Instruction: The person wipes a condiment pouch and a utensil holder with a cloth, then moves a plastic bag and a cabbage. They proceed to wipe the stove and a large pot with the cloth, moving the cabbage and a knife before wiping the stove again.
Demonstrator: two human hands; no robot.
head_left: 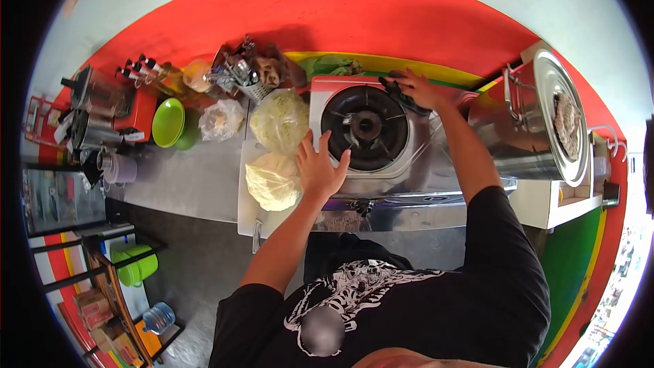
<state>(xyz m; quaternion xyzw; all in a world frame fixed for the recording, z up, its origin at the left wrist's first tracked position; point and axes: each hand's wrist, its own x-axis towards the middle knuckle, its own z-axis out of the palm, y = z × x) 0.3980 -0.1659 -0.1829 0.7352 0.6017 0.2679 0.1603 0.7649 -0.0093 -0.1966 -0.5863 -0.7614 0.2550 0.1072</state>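
Reaching across the stove [357, 174], you have your right hand [418, 91] on a dark thing [395, 90] at the back right corner, beside the burner [366, 125]; whether your fingers grip it or only lie on it cannot be told. Your left hand [321, 169] is spread, fingers apart and holding nothing, at the stove's left edge, just beside the bare cabbage [271, 180] and the bagged cabbage [278, 121]. The stove stands between these cabbages and the big pot [494, 140]. To work well here, it seems wise to steady yourself with the left palm clear of the burner, settle the right fingers firmly, and mind your forearm near the pot. No flame shows, but treat the metal as possibly hot. As for writing, the red box [139, 112] bears a white label [134, 137] too small to read; your black shirt [415, 310] carries a bone-like print with no legible words.
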